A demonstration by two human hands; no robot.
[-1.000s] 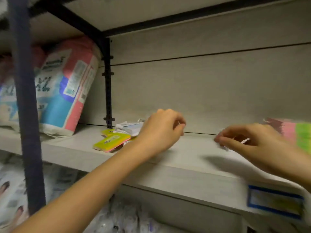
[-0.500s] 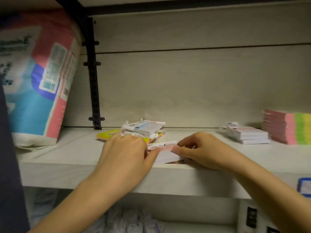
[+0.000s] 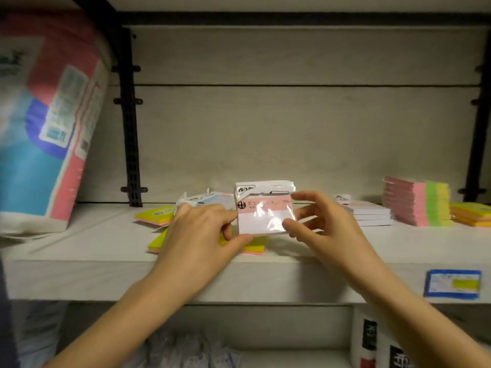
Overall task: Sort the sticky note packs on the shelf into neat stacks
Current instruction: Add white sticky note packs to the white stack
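A pink-and-white sticky note pack [image 3: 261, 212] in clear wrap is held upright above the shelf [image 3: 106, 240]. My left hand [image 3: 204, 232] pinches its left edge and my right hand [image 3: 318, 221] grips its right edge. Behind my left hand lie a blue-and-white pack [image 3: 204, 200] and a loose yellow pack [image 3: 156, 215]. More yellow packs [image 3: 255, 247] lie flat under my left hand, partly hidden. To the right sits a neat stack of white packs [image 3: 372, 215], then a tall pink-green-yellow stack [image 3: 419, 204], then orange-yellow packs [image 3: 470, 213].
A big blue-and-pink bag [image 3: 45, 123] leans at the shelf's left end beside a black upright [image 3: 130, 128]. A blue price label [image 3: 453, 284] is stuck on the shelf's front edge. Wrapped goods and bottles [image 3: 372, 341] fill the shelf below.
The pink-and-white pack was lying flat at the shelf front under both hands; now it is lifted upright between them. The view has shifted closer and to the right.
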